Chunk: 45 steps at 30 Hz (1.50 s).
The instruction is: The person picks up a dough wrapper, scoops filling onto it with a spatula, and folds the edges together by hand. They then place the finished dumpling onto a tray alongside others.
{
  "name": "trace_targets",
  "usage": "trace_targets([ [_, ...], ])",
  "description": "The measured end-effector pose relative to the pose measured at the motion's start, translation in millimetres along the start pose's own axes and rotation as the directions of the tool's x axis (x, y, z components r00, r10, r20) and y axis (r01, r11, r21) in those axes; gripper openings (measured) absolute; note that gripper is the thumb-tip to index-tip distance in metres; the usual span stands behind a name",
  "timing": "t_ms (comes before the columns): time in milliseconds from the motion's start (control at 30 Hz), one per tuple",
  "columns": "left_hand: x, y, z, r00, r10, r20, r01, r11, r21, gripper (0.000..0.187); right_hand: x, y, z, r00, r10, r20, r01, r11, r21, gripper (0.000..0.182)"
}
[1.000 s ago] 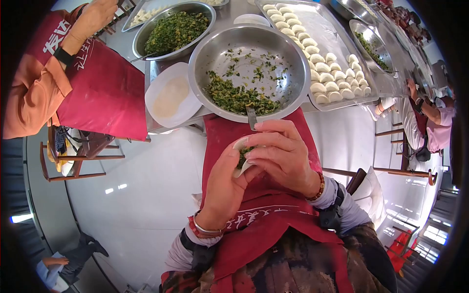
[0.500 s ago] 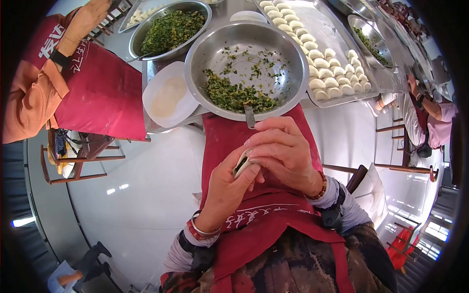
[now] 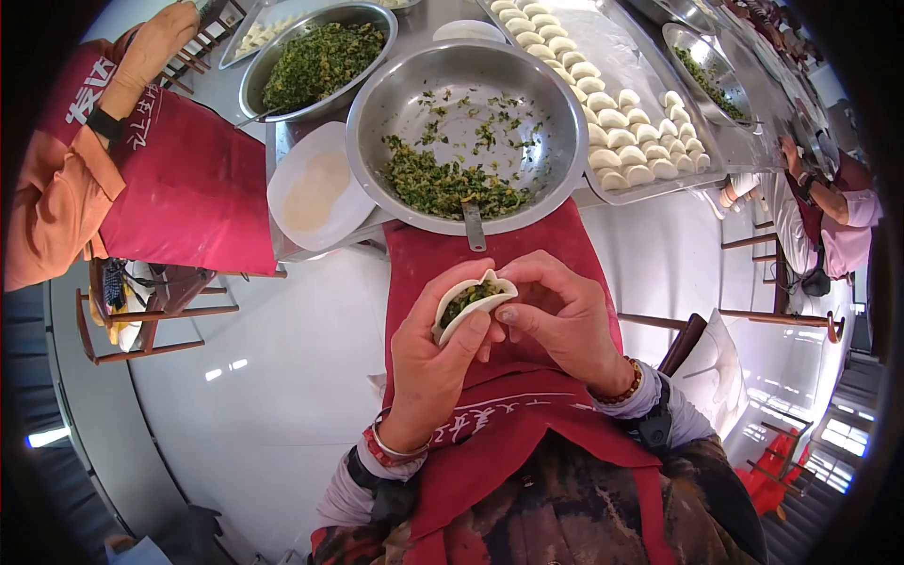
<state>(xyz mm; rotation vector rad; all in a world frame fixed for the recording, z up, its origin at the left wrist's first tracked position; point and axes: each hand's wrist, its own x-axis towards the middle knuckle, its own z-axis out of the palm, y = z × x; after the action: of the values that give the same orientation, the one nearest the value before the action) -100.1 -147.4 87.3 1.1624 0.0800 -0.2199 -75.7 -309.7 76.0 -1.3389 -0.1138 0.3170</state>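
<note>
A half-folded dumpling [image 3: 468, 302] with green filling showing lies in my left hand [image 3: 435, 363], over my red apron [image 3: 490, 424]. My right hand [image 3: 563, 318] pinches its right end between thumb and fingers. Just beyond my hands stands a large steel bowl [image 3: 556, 113] with chopped green filling [image 3: 443, 186] and a spoon handle [image 3: 471, 224] sticking out at its near rim.
A white plate of round wrappers [image 3: 315, 186] sits left of the bowl. A tray of finished dumplings [image 3: 621, 122] lies to the right. A second bowl of filling [image 3: 315, 58] stands behind. A person in an orange sleeve [image 3: 56, 188] sits left; another person [image 3: 833, 212] sits far right.
The wrapper has turned up so its open top and filling show. My right hand has shifted from covering it to pinching its right end. The view has dropped slightly.
</note>
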Motion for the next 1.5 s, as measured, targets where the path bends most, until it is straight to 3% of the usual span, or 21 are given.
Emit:
trace_targets([
  [200,0,4,10,0.998,-0.019,-0.060,0.022,0.998,0.050,0.038,1,0,3,0.993,-0.090,-0.073,0.089,0.996,-0.021,0.014],
  [300,1,3,12,0.999,-0.028,-0.040,0.031,0.998,0.052,0.040,6,3,-4,0.908,-0.419,-0.010,0.382,0.836,-0.393,0.011],
  [400,0,2,13,0.997,-0.024,-0.070,0.029,0.997,0.074,0.041,11,5,-8,0.843,-0.534,0.069,0.494,0.714,-0.496,0.011],
  [500,-2,1,9,0.998,-0.027,-0.060,0.034,0.992,0.120,0.040,10,-4,0,0.944,-0.326,-0.043,0.296,0.899,-0.324,0.010],
  [600,-3,3,11,0.997,-0.021,-0.075,0.029,0.994,0.101,0.039,7,1,9,0.977,-0.146,-0.156,0.161,0.983,0.083,0.013],
  [800,-5,2,12,0.999,-0.039,-0.022,0.042,0.991,0.130,0.040,10,4,-8,0.874,-0.480,0.074,0.471,0.804,-0.363,0.019],
  [900,-6,4,12,0.998,-0.057,-0.017,0.059,0.993,0.099,0.041,11,-2,1,0.887,-0.456,-0.076,0.401,0.841,-0.363,0.019],
  [1000,-5,10,18,0.998,-0.049,-0.040,0.051,0.997,0.058,0.041,8,-9,3,0.942,-0.333,-0.028,0.314,0.911,-0.268,0.020],
  [1100,-6,8,17,0.998,-0.056,-0.013,0.056,0.996,0.071,0.042,5,-2,-8,0.840,-0.533,0.106,0.515,0.720,-0.466,0.020],
  [1200,-7,8,16,0.997,-0.079,0.010,0.077,0.989,0.128,0.042,5,-6,-10,0.781,-0.601,0.170,0.589,0.617,-0.521,0.019],
  [1300,-8,5,12,0.997,-0.068,0.025,0.063,0.985,0.162,0.042,6,-8,-7,0.890,-0.450,0.069,0.435,0.794,-0.426,0.018],
  [1400,-8,5,12,0.998,-0.056,0.029,0.049,0.979,0.199,0.042,3,-9,-5,0.925,-0.379,0.000,0.357,0.870,-0.339,0.019],
  [1500,-8,4,13,0.998,-0.059,0.037,0.047,0.963,0.265,0.043,5,-2,-5,0.896,-0.440,0.053,0.424,0.815,-0.396,0.021],
])
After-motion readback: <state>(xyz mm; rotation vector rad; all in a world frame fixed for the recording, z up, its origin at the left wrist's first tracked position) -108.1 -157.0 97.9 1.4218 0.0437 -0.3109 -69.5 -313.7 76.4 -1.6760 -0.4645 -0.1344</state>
